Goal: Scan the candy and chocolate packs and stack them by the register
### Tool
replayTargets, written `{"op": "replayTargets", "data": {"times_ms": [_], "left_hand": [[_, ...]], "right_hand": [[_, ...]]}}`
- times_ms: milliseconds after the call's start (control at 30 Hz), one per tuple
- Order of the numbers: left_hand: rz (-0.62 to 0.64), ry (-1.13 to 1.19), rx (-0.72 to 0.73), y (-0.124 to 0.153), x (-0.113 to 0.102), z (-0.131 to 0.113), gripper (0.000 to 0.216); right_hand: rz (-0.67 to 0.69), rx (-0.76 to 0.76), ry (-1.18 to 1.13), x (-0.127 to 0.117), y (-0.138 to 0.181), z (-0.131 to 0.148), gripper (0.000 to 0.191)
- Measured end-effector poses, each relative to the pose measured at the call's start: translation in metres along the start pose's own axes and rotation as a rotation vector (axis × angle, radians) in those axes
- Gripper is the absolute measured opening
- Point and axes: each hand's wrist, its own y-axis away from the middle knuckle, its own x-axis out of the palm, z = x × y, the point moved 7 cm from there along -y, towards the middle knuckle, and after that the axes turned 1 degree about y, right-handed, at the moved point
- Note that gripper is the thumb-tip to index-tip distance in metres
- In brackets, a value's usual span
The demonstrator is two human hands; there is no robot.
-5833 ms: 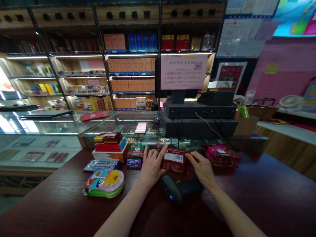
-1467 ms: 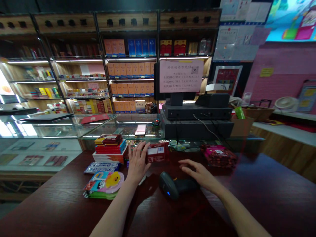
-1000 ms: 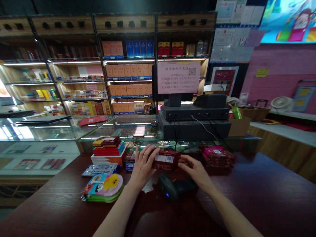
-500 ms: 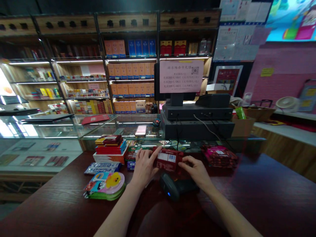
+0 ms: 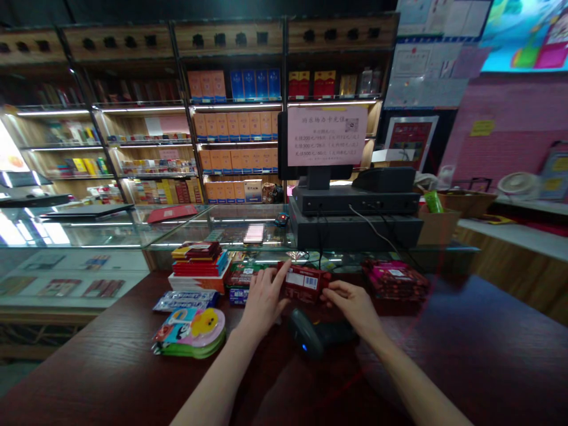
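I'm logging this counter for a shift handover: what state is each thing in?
Red pack: held between left hand and right hand, barcode showing.
Scanner: lying on the table, blue light on.
Duck packs: lying flat, stacked.
Dark-red packs: stacked.
Wall screen: lit.
Shelf lights: lit.
Monitor: on or off, cannot tell.

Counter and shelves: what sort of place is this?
Most likely a shop: there are shelves of boxes, a glass case and, on the counter, what looks like a barcode scanner.
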Motion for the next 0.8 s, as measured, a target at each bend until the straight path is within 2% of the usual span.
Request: {"op": "replayTargets", "data": {"times_ms": [167,367,600,800], "left_hand": [[0.007,0.1,0.01,0.001,0.002,0.0,0.104],[0.009,0.242,0.033,0.003,0.003,-0.002,0.101],[0.021,0.549,0.043,0.003,0.011,-0.002,0.085],[0.006,0.818,-0.003,0.003,0.017,-0.004,0.08]], "right_hand": [[-0.008,0.019,0.121,-0.003,-0.001,-0.003,0.031],[-0.06,0.022,0.164,-0.01,0.001,0.008,0.043],[-0.074,-0.01,0.044,-0.015,0.001,0.014,0.045],[-0.113,-0.055,0.013,-0.016,0.002,0.017,0.044]]}}
